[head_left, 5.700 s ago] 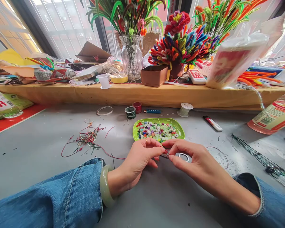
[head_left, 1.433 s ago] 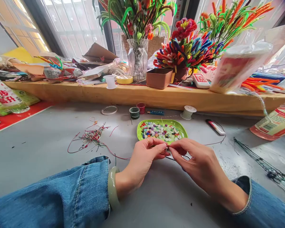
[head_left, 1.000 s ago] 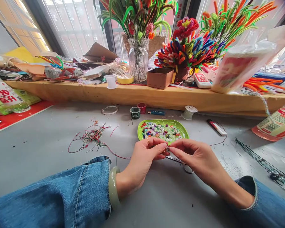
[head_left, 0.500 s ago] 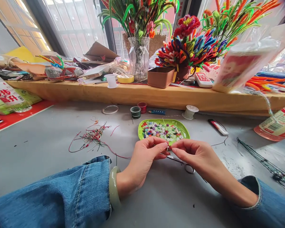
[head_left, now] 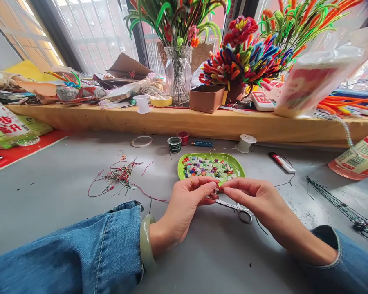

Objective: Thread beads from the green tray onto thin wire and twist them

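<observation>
My left hand [head_left: 187,206] pinches a small beaded piece with red cord [head_left: 215,190] between thumb and fingers. Opposite it, my right hand [head_left: 259,200] has thumb and forefinger pressed together at the red cord by that piece. Fingers partly hide both the beads and the cord. Just beyond my hands lies a green tray [head_left: 181,171] of mixed coloured beads. Scissors [head_left: 234,207] rest on the table under my hands, one handle ring showing beside my right hand. A tangle of red and dark cord scraps [head_left: 122,175] lies left of the tray.
Behind the tray stand a green thread spool [head_left: 174,144], a red spool [head_left: 183,137] and a white spool [head_left: 245,143]. A box cutter [head_left: 282,163], dark cords [head_left: 340,206] and a bottle [head_left: 355,161] are at right. A cluttered ledge [head_left: 119,121] runs across the back.
My right hand has shifted slightly right and down, uncovering more of the scissors and a dark cord end on the table. My left hand keeps its pinch almost unmoved.
</observation>
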A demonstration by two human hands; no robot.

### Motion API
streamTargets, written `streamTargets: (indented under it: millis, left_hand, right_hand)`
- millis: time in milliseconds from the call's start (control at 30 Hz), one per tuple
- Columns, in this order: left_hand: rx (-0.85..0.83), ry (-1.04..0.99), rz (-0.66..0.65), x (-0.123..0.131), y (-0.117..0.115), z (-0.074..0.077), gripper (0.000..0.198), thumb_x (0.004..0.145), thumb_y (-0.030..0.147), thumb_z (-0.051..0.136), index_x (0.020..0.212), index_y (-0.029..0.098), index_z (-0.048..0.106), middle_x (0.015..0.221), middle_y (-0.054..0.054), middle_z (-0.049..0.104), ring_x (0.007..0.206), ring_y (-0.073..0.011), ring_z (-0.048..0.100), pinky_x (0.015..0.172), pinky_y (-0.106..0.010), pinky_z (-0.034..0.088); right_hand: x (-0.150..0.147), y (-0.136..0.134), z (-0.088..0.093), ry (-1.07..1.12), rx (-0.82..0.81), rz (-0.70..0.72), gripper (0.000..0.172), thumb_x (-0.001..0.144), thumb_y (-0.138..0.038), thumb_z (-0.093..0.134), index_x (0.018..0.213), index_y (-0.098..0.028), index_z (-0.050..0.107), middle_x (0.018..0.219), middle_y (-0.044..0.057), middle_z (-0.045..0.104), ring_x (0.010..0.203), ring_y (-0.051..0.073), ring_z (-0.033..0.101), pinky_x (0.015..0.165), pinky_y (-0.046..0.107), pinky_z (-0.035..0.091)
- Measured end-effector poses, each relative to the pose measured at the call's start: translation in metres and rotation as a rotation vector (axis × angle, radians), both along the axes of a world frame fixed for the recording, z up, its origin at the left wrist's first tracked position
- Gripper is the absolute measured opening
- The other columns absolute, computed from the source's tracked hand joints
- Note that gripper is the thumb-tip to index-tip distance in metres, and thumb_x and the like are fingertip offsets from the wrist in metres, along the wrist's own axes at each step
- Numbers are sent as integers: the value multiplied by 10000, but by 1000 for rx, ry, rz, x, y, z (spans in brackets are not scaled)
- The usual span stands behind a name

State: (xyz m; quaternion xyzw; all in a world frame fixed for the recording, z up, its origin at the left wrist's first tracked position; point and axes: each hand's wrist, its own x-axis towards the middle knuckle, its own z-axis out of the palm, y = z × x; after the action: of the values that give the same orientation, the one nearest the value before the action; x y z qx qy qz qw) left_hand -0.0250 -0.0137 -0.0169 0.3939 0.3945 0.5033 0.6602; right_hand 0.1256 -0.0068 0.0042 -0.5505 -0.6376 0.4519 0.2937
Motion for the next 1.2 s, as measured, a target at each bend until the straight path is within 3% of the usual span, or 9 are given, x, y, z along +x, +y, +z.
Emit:
streamTargets:
  millis: [167,267,400,467,567,733,967,1200]
  left_hand:
    - [4,-15,-1,0,-1,0,180,666,286,602,781,149,622,748,-9,584,637,-80,533,647,-222,439]
    - [7,-17,-2,-1,-1,0,174,669,282,598,778,147,621,762,-15,586,645,-84,533,651,-227,438]
    - [14,-10,3,-1,0,0,174,678,278,589,786,145,615,793,-21,580,653,-83,534,649,-222,439]
    - [14,-3,4,0,0,0,179,680,283,587,790,144,611,804,-20,576,657,-84,536,656,-224,441]
    - [13,7,1,0,0,0,180,681,281,588,793,142,606,797,-18,569,665,-87,536,663,-226,441]
    - [14,12,-3,0,-1,0,182,681,279,589,797,139,605,785,-19,568,663,-87,532,664,-224,438]
    - [10,10,-13,0,-1,1,173,675,276,592,779,139,607,740,-16,567,648,-88,526,642,-220,437]
    - [-12,9,2,0,0,0,175,651,278,611,760,141,612,738,-17,584,640,-92,537,623,-223,433]
  right_hand:
    - [-1,-1,4,54,20,-1,235,721,-370,516,812,-201,650,775,8,649,738,158,577,579,210,425]
    - [-1,-1,3,7,37,10,268,735,-392,493,833,-184,630,755,22,636,691,152,568,579,229,423]
    - [1,-2,-1,-141,293,-83,254,741,-347,490,945,-205,541,766,19,570,588,120,510,505,233,401]
    - [2,-3,-2,-206,454,-144,186,736,-303,496,892,-207,527,767,14,528,565,106,469,512,235,397]
    - [2,-5,-1,-260,530,-129,78,746,-270,476,753,-205,518,684,-2,494,546,104,428,516,235,379]
    - [0,-7,2,-265,406,-24,115,743,-258,469,676,-198,540,632,-3,524,545,108,447,488,223,366]
    - [-2,-5,4,-92,87,-45,191,718,-336,482,752,-175,579,636,7,545,498,97,443,397,196,334]
    - [-4,-3,3,-27,94,-24,191,705,-323,503,694,-158,600,628,-2,549,539,91,460,452,184,353]
